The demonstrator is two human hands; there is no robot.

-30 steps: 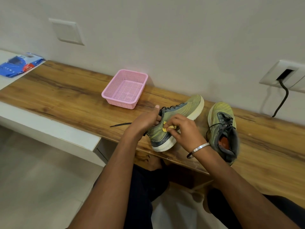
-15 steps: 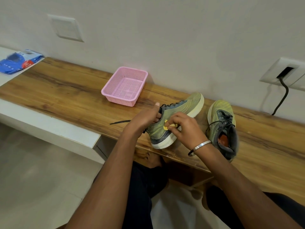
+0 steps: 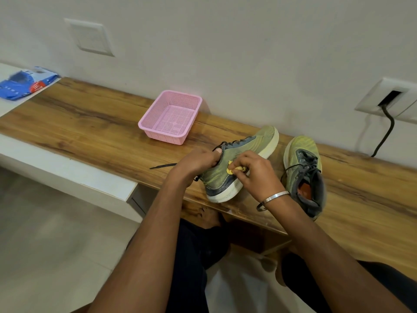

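A green sneaker [image 3: 252, 145] with a white sole lies tipped on its side on the wooden bench [image 3: 90, 129]. My left hand [image 3: 198, 162] grips its collar near the laces, thumb on top. My right hand [image 3: 252, 175] pinches a small yellow cloth [image 3: 230, 170] against the shoe's side. The second green sneaker [image 3: 303, 168] stands upright just to the right, its opening toward me. A black lace end [image 3: 162, 166] trails left from under my left hand.
A pink plastic basket [image 3: 158, 132] sits near the wall, left of the shoes. A blue packet [image 3: 22, 85] lies on a white ledge at far left. A black cable [image 3: 387, 132] hangs from a wall socket at right. My knees are under the bench edge.
My right hand has shifted slightly along the shoe's side with the yellow cloth. The left hand keeps its hold on the collar.
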